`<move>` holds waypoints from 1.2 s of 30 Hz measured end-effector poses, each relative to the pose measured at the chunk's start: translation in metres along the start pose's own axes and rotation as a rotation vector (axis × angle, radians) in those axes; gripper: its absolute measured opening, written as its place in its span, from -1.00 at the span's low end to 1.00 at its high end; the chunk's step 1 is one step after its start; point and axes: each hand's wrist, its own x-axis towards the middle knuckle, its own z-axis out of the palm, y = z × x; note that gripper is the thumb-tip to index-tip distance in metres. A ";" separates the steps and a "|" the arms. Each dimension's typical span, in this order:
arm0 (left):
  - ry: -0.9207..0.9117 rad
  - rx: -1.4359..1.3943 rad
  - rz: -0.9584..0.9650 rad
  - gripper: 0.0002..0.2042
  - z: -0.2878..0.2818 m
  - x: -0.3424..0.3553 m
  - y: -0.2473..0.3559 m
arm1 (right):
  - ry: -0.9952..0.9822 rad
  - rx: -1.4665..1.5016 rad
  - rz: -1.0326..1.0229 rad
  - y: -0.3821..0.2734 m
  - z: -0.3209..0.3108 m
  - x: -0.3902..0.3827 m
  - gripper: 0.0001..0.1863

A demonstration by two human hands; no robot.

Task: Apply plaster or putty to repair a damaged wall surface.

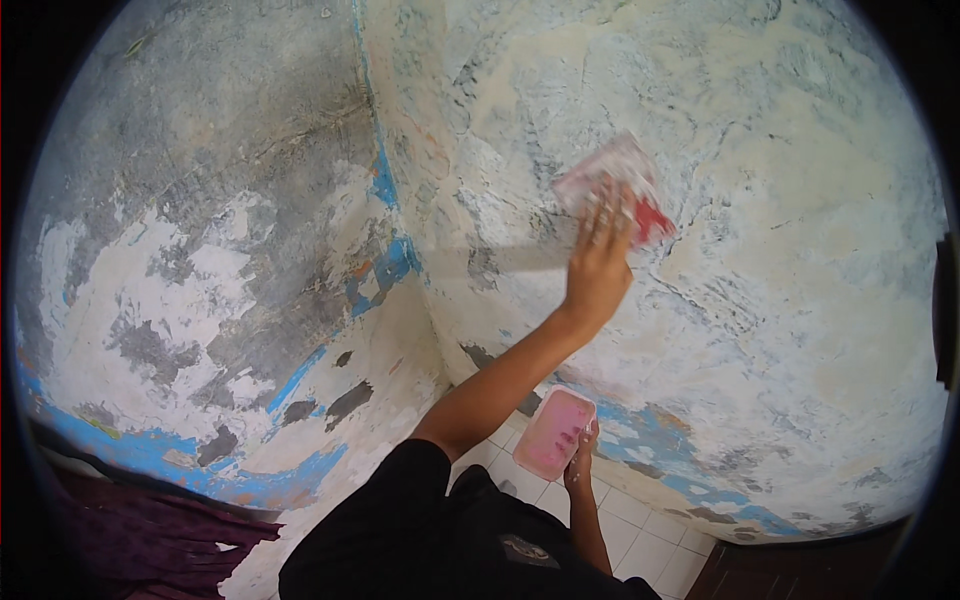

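Note:
My left hand [602, 245] is raised against the wall in front, its fingers pressed on a flat, square putty scraper [610, 170]. The scraper is pinkish and smeared with white, with a bright red corner; motion blurs it a little. Its face lies on or close to the wall [770, 180], which is patched with cream and white filler over grey. Lower down, my right hand [583, 455] grips the side of a pink rectangular plastic tub [552, 435]. Pale residue coats the tub's inside, with darker pink spots showing through. White smears mark my fingers.
Another wall [180, 260] meets this one in a corner at left, with bare grey, flaking white and blue paint. Dark purple cloth [150, 540] hangs at lower left. White floor tiles [640, 550] lie below, beside a dark brown panel [770, 572] at lower right.

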 end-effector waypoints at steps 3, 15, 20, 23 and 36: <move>-0.165 -0.005 0.055 -0.33 0.009 -0.049 0.011 | 0.005 -0.011 0.007 -0.001 -0.003 0.000 -0.31; 0.241 -0.265 -0.380 -0.32 -0.030 0.014 -0.018 | 0.022 -0.005 -0.028 -0.003 -0.004 -0.008 -0.30; -0.118 -0.226 0.047 -0.30 0.006 -0.041 0.025 | 0.035 0.020 -0.018 0.001 -0.008 -0.009 -0.29; -0.324 -0.293 0.139 -0.35 -0.001 -0.100 0.037 | 0.037 0.069 -0.026 -0.006 -0.006 -0.012 -0.29; -0.250 0.041 -0.066 -0.32 0.004 -0.123 -0.043 | 0.033 0.194 -0.049 -0.011 -0.014 -0.018 -0.28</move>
